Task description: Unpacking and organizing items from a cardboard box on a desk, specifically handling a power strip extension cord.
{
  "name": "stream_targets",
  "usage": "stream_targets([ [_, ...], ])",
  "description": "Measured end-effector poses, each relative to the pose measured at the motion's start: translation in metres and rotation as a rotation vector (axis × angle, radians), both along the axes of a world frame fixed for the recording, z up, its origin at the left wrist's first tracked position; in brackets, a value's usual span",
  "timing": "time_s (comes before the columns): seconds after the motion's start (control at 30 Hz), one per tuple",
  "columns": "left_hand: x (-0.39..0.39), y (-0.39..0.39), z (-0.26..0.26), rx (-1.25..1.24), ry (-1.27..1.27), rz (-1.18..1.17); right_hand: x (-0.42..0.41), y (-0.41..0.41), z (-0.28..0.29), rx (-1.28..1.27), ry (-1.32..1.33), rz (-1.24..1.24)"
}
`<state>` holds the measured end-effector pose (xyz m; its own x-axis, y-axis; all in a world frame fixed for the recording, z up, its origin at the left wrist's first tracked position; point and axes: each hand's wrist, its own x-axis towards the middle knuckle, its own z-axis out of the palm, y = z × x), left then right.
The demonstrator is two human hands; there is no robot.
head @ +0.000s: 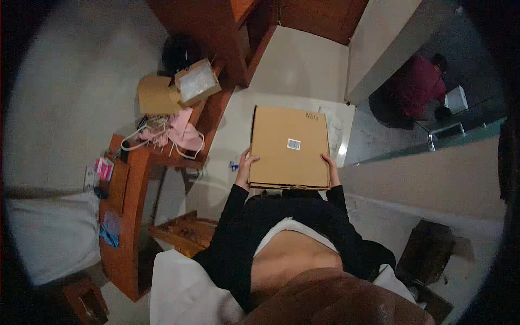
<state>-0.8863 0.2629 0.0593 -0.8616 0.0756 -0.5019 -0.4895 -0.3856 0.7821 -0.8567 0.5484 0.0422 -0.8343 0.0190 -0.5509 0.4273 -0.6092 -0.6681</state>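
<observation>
A flat, square cardboard box (280, 132) is held level in front of my body, its lid closed. Handwriting marks its far right corner, and a small white barcode label (293, 144) sits near the middle of the lid. My left hand (244, 167) grips the left side with the thumb on top. On the opposite side, my right hand (331, 166) holds the edge in the same way. The fingers under the box are hidden. Below the box, the pale tiled floor (280, 77) extends away from me.
To the left, a wooden desk (140, 178) carries pink cloth items (180, 134) with white straps and an open cardboard box (198, 83) with clear plastic inside. A wooden stool (183, 231) stands near my left. At far right, a person (418, 89) crouches beyond a glass edge.
</observation>
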Motion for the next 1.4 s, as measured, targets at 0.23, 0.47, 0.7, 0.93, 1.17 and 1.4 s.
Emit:
stream_targets([
  [0.23, -0.145, 0.069, 0.012, -0.028, -0.048, -0.072, -0.126, 0.07, -0.027, -0.037, -0.021, -0.055],
  [0.47, -0.295, 0.127, 0.025, 0.003, 0.126, -0.059, -0.302, 0.124, 0.056, 0.071, 0.056, -0.007],
  [0.7, -0.395, 0.151, 0.016, 0.049, 0.163, -0.059, -0.434, 0.16, 0.032, 0.052, 0.023, 0.091],
  [0.93, -0.541, 0.157, 0.022, 0.138, 0.144, -0.062, -0.587, 0.164, 0.017, -0.003, 0.088, 0.046],
  [1.17, -0.721, 0.168, 0.051, -0.058, 0.38, -0.145, -0.759, 0.183, 0.048, 0.055, 0.103, 0.062],
  [1.4, -0.86, 0.188, 0.077, 0.037, 0.503, -0.11, -0.885, 0.225, 0.066, -0.063, 0.244, 0.004],
])
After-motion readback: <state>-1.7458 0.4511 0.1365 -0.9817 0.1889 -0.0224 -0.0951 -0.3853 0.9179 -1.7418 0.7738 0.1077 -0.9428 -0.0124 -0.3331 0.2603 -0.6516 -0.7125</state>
